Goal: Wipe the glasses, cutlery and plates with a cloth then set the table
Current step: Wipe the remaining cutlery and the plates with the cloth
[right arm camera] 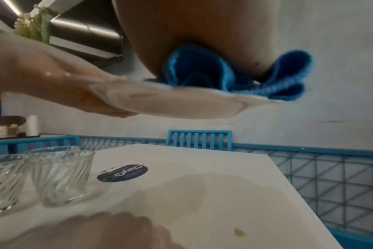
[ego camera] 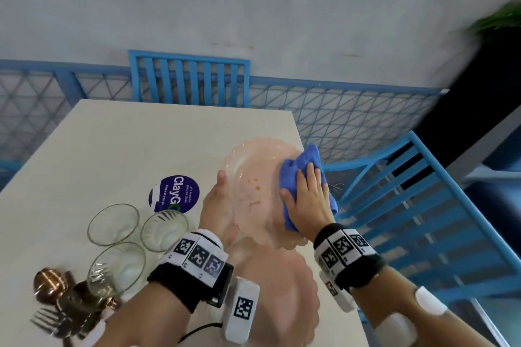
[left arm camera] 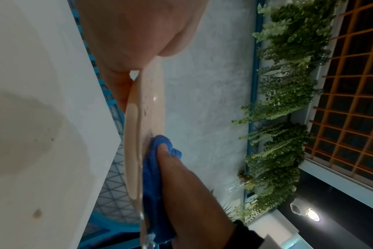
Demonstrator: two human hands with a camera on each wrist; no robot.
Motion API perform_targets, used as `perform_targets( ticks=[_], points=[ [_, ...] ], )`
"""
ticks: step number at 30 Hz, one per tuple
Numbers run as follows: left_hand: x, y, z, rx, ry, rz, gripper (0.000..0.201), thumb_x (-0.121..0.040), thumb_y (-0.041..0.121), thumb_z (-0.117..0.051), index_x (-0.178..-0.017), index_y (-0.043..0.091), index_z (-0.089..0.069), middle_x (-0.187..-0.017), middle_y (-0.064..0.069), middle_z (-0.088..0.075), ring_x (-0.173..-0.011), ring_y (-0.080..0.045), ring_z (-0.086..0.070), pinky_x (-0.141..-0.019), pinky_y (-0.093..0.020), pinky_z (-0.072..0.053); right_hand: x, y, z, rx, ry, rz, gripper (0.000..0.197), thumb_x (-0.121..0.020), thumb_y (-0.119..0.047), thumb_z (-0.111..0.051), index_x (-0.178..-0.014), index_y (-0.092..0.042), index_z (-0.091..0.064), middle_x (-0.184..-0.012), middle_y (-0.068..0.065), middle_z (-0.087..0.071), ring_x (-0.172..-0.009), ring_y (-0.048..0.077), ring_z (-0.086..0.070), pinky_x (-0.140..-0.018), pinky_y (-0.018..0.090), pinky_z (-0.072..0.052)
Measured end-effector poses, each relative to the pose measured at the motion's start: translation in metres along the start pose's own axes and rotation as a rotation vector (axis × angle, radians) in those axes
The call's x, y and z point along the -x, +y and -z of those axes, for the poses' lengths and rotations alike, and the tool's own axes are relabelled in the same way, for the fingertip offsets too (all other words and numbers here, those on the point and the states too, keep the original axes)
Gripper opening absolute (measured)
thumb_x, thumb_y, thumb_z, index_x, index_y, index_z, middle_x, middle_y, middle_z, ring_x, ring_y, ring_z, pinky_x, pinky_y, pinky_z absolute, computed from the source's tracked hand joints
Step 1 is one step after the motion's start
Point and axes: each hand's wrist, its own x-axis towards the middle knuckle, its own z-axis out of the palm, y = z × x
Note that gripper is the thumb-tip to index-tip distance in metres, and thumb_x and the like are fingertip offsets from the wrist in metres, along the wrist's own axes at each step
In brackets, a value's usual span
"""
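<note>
The pink plate is lifted clear of the table, above its right edge, so that both faces are reachable and the cloth can bear on it without grinding it against the top. The left hand holds it at its left rim, thumb lying over the upper face and the other fingers beneath, as the right wrist view shows; this clamp steadies the plate against the wiping pressure. The right hand lies flat on the blue cloth, fingers straight and close together, pressing it onto the right side of the plate. Brown specks remain near the plate's middle, so I judge the wiping is not finished. A second pink plate rests by the table's near right edge, within easy reach. Three glasses stand together towards the near left, and the cutlery lies at the near left corner, probably waiting for their turn.
</note>
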Motion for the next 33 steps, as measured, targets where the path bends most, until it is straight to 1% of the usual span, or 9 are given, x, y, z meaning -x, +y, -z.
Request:
perform_targets(
  ticks=[6,11,14,17,20,24,26,29,33],
  points=[
    [0.01,0.009,-0.001,0.02,0.018,-0.012,0.064,-0.08,0.068,-0.046,-0.115,0.018,-0.065,-0.108,-0.009,-0.071,-0.101,-0.027,-0.068,-0.093,-0.05,-0.05,0.021,-0.022,-0.008,-0.265,0.073,-0.003,0.063,-0.101,-0.033,-0.031,-0.149,-0.003,-0.006,-0.159,0.011,0.004,-0.147,0.019,0.004,-0.117,0.031,0.0],
    [0.028,0.019,0.004,-0.054,-0.075,-0.027,0.055,-0.093,0.056,-0.036,-0.117,0.015,-0.063,-0.109,-0.008,-0.071,-0.101,-0.025,-0.068,-0.094,-0.045,-0.051,0.03,-0.042,-0.01,-0.489,0.191,0.088,0.072,-0.086,-0.044,-0.024,-0.147,-0.005,-0.021,-0.158,0.006,-0.011,-0.147,0.016,-0.005,-0.12,0.032,-0.006],
    [0.035,0.022,0.003,-0.079,-0.106,-0.084,0.048,-0.095,0.051,-0.036,-0.108,0.017,-0.067,-0.107,-0.01,-0.072,-0.099,-0.024,-0.069,-0.093,-0.043,-0.052,0.028,-0.051,-0.005,-0.481,0.225,0.174,0.072,-0.084,-0.05,-0.025,-0.138,-0.005,-0.038,-0.153,0.008,-0.029,-0.143,0.019,-0.023,-0.116,0.034,-0.019],
    [0.039,0.029,0.001,-0.088,-0.098,-0.149,0.042,-0.095,0.048,-0.039,-0.097,0.019,-0.069,-0.101,-0.011,-0.073,-0.098,-0.024,-0.069,-0.092,-0.042,-0.052,0.034,-0.064,-0.003,-0.501,0.17,0.313,0.054,-0.083,-0.038,-0.037,-0.121,-0.001,-0.051,-0.137,0.01,-0.048,-0.127,0.023,-0.044,-0.104,0.029,-0.032],
    [0.042,0.039,0.001,-0.063,-0.037,-0.188,0.038,-0.097,0.044,-0.039,-0.088,0.02,-0.067,-0.09,-0.009,-0.073,-0.083,-0.019,-0.07,-0.079,-0.034,-0.057,0.048,-0.075,-0.011,-0.578,0.22,0.452,0.03,-0.073,-0.011,-0.048,-0.099,0.0,-0.057,-0.112,0.012,-0.06,-0.103,0.021,-0.051,-0.091,0.02,-0.033],
    [0.047,0.051,0.006,-0.108,0.039,-0.276,0.039,-0.099,0.042,-0.037,-0.091,0.016,-0.065,-0.085,-0.003,-0.069,-0.08,-0.016,-0.066,-0.07,-0.023,-0.052,0.072,-0.059,-0.023,-0.548,0.157,0.578,0.029,-0.073,-0.018,-0.048,-0.101,-0.023,-0.043,-0.097,0.0,-0.057,-0.086,0.013,-0.047,-0.08,0.02,-0.035],
    [0.05,0.058,0.009,-0.175,0.068,-0.354,0.034,-0.099,0.041,-0.037,-0.097,0.021,-0.065,-0.093,0.004,-0.069,-0.088,-0.011,-0.064,-0.078,-0.021,-0.051,0.081,-0.039,-0.029,-0.485,0.055,0.559,0.032,-0.074,-0.017,-0.048,-0.102,-0.03,-0.038,-0.093,-0.008,-0.05,-0.084,0.013,-0.045,-0.078,0.027,-0.04],
    [0.054,0.061,0.013,-0.206,0.032,-0.375,0.035,-0.098,0.039,-0.039,-0.11,0.019,-0.066,-0.108,-0.001,-0.069,-0.103,-0.017,-0.064,-0.095,-0.033,-0.049,0.078,-0.01,-0.022,-0.377,0.019,0.415,0.035,-0.07,-0.014,-0.043,-0.097,-0.036,-0.036,-0.089,-0.01,-0.045,-0.084,0.016,-0.043,-0.075,0.03,-0.036],
    [0.063,0.065,0.011,-0.282,0.013,-0.436,0.033,-0.1,0.038,-0.036,-0.094,0.02,-0.064,-0.084,0.006,-0.066,-0.08,-0.006,-0.062,-0.071,-0.016,-0.049,0.059,0.004,0.023,-0.33,0.429,0.37,0.048,-0.067,-0.012,-0.05,-0.113,-0.023,-0.05,-0.087,-0.01,-0.051,-0.081,0.028,-0.052,-0.073,0.035,-0.038]
  ],
)
